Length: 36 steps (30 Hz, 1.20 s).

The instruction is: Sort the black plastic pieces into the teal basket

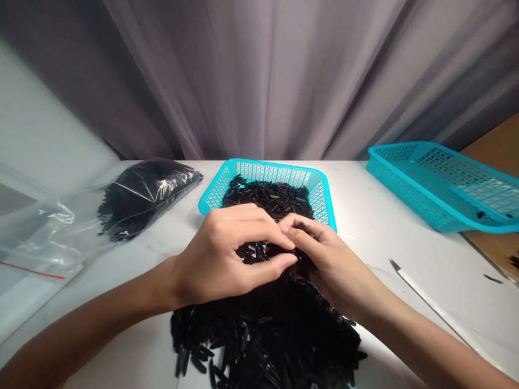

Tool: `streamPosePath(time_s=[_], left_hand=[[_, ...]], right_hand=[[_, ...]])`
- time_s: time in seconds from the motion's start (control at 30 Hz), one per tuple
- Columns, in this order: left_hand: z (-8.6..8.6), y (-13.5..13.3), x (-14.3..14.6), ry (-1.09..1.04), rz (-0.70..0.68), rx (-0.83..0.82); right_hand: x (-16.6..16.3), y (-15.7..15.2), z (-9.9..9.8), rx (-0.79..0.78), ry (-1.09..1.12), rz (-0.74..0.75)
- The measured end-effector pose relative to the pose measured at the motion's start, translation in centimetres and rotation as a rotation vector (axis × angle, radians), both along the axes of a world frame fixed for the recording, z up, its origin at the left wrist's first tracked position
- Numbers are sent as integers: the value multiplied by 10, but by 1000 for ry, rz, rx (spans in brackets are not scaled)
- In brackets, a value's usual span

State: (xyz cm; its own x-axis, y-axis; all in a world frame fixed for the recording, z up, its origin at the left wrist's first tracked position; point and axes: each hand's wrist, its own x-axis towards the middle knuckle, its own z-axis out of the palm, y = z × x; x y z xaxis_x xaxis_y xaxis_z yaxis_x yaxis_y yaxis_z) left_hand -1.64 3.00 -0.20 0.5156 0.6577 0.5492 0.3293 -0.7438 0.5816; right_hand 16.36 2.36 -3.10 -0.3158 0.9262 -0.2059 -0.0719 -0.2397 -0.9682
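My left hand [239, 251] is curled in a pinch, its thumb and index fingertips close together just beside my right hand [320, 246]. The right hand's fingers are bent, with the thumb against the index finger. Anything held between the fingertips is too dark and small to make out. Below both hands spreads a heap of small black strips [263, 340] on the white table. Just behind the hands stands a turquoise plastic basket [330, 202], partly filled with similar black strips [275, 197]. My hands hide its near side.
At the left lies a clear plastic bag [150, 189] stuffed with black pieces, its open end toward me. A second turquoise basket [409, 200] stands at the right with a few dark bits inside. Tweezers or a thin pointed tool [430, 302] lies by my right forearm.
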Motion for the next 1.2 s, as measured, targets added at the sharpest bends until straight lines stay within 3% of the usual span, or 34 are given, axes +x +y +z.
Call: streamPosePath(time_s=[0.13, 0.27, 0.5, 1.2], left_hand=[[0, 1, -2, -52, 95, -32], [0, 8, -6, -154, 184, -274], [-1, 15, -7, -276, 125, -545], [0, 17, -8, -341, 110, -613]], right_hand=[[0, 0, 1, -145, 125, -29], [1, 1, 6, -238, 236, -18], [3, 1, 10, -282, 266, -1], [5, -1, 13, -291, 244, 7]])
